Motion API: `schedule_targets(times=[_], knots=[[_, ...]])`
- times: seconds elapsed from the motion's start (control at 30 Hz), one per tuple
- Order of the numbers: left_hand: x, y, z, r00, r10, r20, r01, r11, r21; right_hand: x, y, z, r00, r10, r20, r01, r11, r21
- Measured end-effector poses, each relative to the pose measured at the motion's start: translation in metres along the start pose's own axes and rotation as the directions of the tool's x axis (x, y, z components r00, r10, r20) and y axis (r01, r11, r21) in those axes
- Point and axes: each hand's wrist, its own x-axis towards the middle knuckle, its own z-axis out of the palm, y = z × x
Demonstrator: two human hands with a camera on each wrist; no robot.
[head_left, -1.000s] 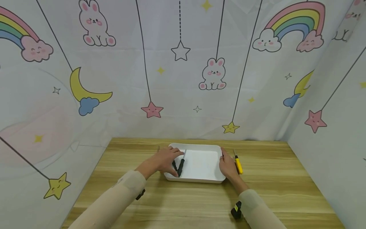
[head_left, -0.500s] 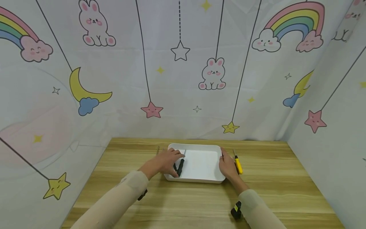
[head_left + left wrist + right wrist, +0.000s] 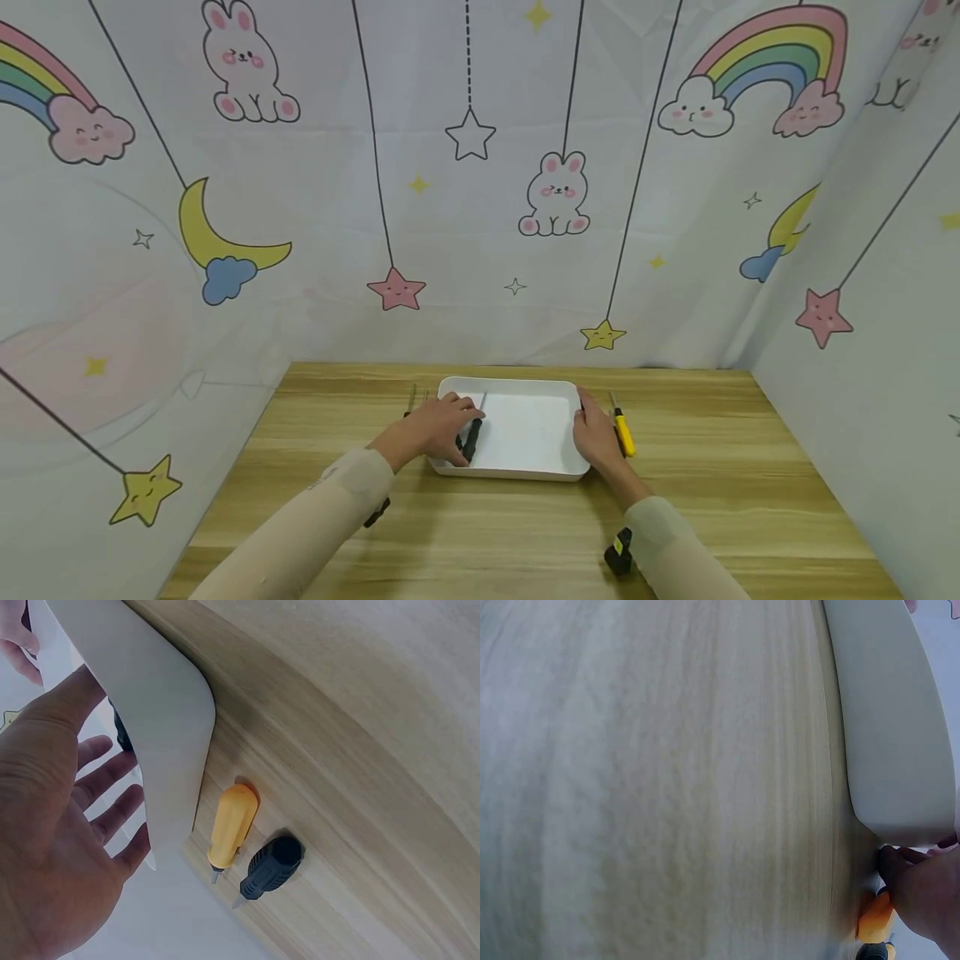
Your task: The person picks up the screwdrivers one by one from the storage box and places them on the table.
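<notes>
Left of tray, toward tabletop's (image 3: pixel 510 533) far-left corner: yellow screwdriver (image 3: pixel 234 821) and black screwdriver (image 3: pixel 271 866), side by side, blades toward far edge. My left hand (image 3: pixel 438 425) reaches over the tray's left rim, fingers spread, beside a black-handled screwdriver (image 3: pixel 472 439) lying inside; can't tell if I'm touching it. White tray (image 3: pixel 528 429) sits mid-width, near far edge. My right hand (image 3: pixel 597 435) pinches its right wall. Just right of that: yellow-handled screwdriver (image 3: pixel 626 435), blade toward far edge.
</notes>
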Motion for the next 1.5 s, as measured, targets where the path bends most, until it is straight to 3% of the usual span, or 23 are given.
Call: schedule_targets(times=[0.63,1.1,1.5], knots=[[0.0,0.0,0.003,1.0,0.006,-0.008,-0.006,1.0,0.019,0.0,-0.001,0.001,1.0,0.002,0.0,-0.002,1.0,-0.002],[-0.002,0.003,-0.003,1.0,0.018,-0.01,-0.017,0.998,0.054,0.0,-0.002,0.002,1.0,-0.008,0.005,0.008,1.0,0.0],[-0.002,-0.006,-0.004,0.997,0.044,-0.071,-0.046,0.999,-0.025,0.0,-0.001,0.001,1.0,0.003,0.013,-0.003,1.0,0.012]])
